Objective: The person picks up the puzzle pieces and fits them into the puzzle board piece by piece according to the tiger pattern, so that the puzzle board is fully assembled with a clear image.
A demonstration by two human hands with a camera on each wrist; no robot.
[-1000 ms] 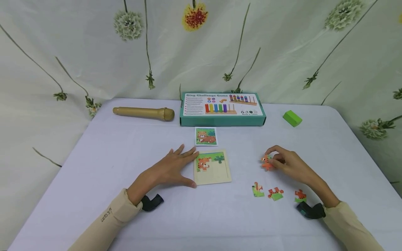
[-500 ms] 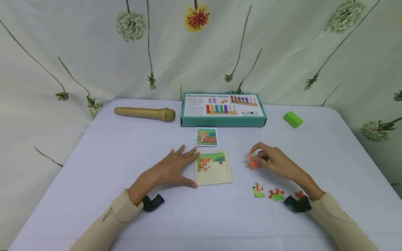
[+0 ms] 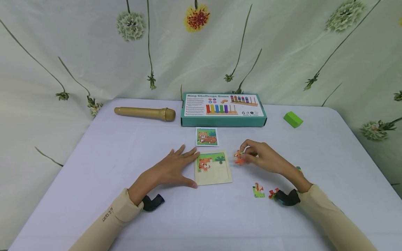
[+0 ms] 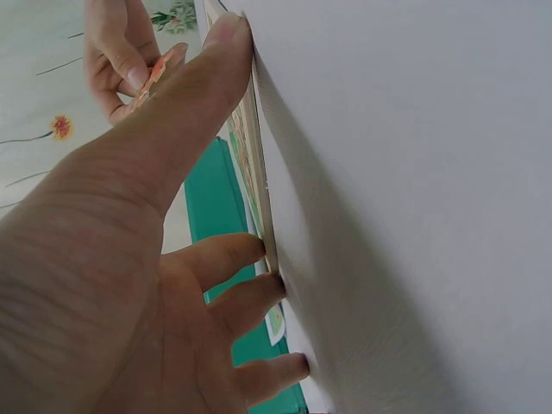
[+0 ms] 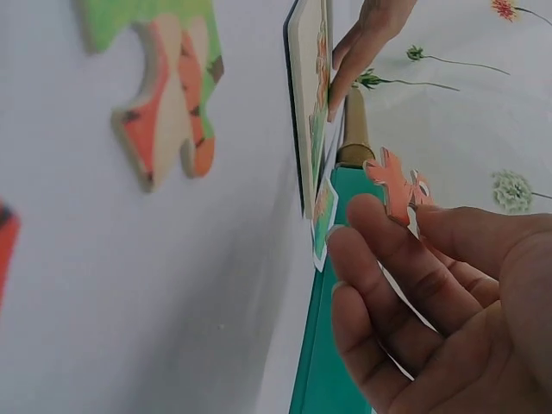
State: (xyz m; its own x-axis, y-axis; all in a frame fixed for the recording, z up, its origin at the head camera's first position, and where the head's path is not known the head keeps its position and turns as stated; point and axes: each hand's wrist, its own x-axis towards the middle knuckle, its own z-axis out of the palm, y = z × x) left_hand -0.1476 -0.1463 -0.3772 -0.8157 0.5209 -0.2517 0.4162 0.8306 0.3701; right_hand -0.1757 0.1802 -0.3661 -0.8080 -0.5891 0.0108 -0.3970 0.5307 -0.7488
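An orange puzzle piece (image 3: 238, 158) is pinched between the thumb and fingers of my right hand (image 3: 263, 157), lifted off the table just right of the puzzle board (image 3: 216, 175). The right wrist view shows the same puzzle piece (image 5: 395, 185) at the fingertips. Several pieces with a tiger's face and green leaves fill the board's upper part; its lower part is bare wood. My left hand (image 3: 171, 169) lies spread at the board's left edge, thumb and fingertips touching it. In the left wrist view, the thumb (image 4: 226, 39) presses along the board's side.
Loose puzzle pieces lie at the right, one (image 3: 259, 190) in plain view, others partly behind the right wrist and its black camera (image 3: 288, 198). Behind the board are a tiger picture card (image 3: 207, 136), a teal game box (image 3: 223, 121), a gold microphone (image 3: 144, 113) and a green block (image 3: 293, 119).
My right hand has carried the orange puzzle piece leftward toward the board, and its forearm now covers some loose pieces. The left hand has stayed in place on the board.
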